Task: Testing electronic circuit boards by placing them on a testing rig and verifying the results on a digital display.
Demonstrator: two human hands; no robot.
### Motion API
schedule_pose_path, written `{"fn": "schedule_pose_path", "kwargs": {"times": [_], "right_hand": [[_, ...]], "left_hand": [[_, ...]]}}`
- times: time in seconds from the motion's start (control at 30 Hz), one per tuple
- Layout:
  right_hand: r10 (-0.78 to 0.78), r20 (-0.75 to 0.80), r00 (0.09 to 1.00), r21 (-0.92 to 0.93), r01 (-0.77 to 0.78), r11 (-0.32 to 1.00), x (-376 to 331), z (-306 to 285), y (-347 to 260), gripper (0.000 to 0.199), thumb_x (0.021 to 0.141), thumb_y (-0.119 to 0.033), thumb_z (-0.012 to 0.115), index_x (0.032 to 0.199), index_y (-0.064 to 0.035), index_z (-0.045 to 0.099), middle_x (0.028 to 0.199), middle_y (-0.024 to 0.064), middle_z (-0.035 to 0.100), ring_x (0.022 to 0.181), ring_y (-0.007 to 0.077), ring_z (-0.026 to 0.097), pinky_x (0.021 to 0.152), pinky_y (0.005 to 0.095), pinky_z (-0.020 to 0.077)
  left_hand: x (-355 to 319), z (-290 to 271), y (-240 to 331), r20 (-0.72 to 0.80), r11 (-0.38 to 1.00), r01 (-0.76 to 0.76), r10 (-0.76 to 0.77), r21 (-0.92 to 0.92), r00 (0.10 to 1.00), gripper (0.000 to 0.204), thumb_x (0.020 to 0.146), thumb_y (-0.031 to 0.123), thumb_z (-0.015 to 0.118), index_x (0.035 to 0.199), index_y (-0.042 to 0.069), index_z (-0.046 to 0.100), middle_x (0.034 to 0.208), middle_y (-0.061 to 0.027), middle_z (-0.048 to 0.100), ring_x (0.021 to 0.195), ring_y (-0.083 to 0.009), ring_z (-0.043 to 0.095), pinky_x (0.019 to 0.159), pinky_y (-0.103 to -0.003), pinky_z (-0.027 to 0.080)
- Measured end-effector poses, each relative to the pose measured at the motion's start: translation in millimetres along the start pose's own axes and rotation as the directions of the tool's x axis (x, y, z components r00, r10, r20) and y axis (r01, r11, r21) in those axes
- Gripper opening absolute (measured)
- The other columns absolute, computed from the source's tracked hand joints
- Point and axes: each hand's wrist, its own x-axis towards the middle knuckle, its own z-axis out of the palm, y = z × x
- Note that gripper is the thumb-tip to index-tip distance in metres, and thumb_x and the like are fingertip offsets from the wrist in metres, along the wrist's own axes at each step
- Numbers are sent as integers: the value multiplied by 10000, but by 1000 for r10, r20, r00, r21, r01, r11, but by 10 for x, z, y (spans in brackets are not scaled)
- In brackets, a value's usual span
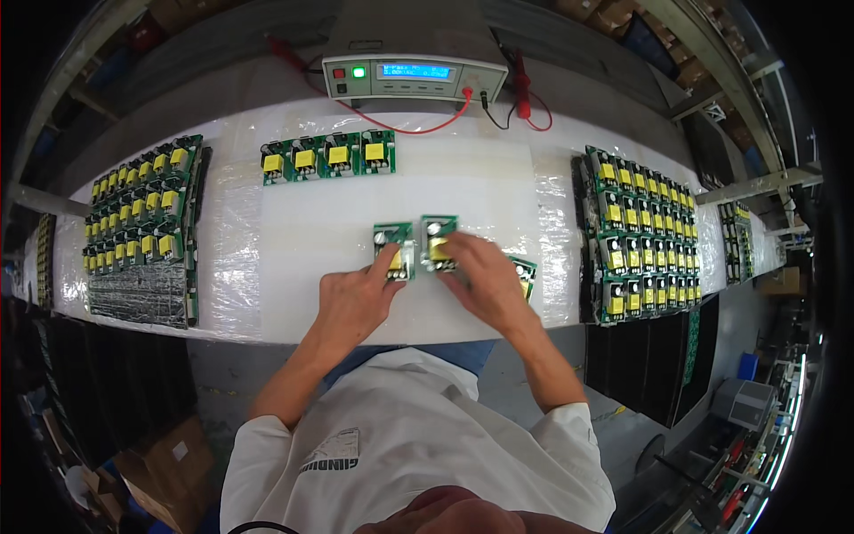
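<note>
Two green circuit boards, each with a yellow transformer, lie side by side near the middle of the white work surface. My left hand [354, 301] grips the left circuit board [395, 237], its index finger and thumb over the yellow part. The right circuit board [438, 228] is pinched by my right hand [487, 278], fingers across its transformer; this hand looks slightly blurred. A narrow gap separates the two boards. Beside my right wrist lies a third circuit board [527, 272], partly hidden by the hand.
A bench tester [416, 75] with a lit blue screen stands at the back, a red probe [522, 89] right of it. Several boards in a row [339, 155] lie behind my hands. Board-filled trays are at left [142, 298] and right [642, 240].
</note>
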Motion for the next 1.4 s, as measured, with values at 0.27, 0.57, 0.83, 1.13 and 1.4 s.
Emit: {"fn": "schedule_pose_path", "kwargs": {"times": [0.27,0.57,0.83,1.13,1.4], "right_hand": [[185,-42,982,15,-185,983,560,-189,718,381,855,-54,791,1210,-78,653,1277,54,675,1085,257,687,893,349,558],[78,-2,997,-10,-78,997,931,36,987,362,849,-49,806,1181,-76,663,1276,28,680,1072,245,696,891,346,566],[121,19,992,14,-122,992,1011,115,1056,358,848,-52,816,1174,-78,671,1289,32,691,1091,247,703,910,344,568],[42,-22,999,-13,-42,999,1054,149,1095,349,841,-49,808,1162,-83,674,1273,18,673,1057,239,695,889,346,569],[88,16,996,-24,-87,996,1061,154,1054,349,854,-70,808,1176,-88,674,1296,22,678,1076,250,696,913,351,566]], "left_hand": [[1281,317,66,-49,991,-39,45,127,998,514,925,237,760,1379,56,599,659,-87,713,492,-271,647,482,-371,452],[1580,447,-35,-34,993,28,-24,118,999,493,932,181,745,1369,9,598,656,-98,715,494,-250,652,481,-363,455],[1624,411,-77,-16,992,52,-51,111,999,500,941,168,733,1388,-6,594,658,-99,719,478,-247,645,477,-351,457],[1602,462,-101,-58,994,46,-41,97,997,498,950,165,720,1398,-8,587,654,-98,717,470,-249,642,472,-348,458],[1583,471,-112,-31,993,66,-63,98,998,535,953,165,716,1435,-10,562,658,-101,719,478,-251,647,479,-350,464]]}}
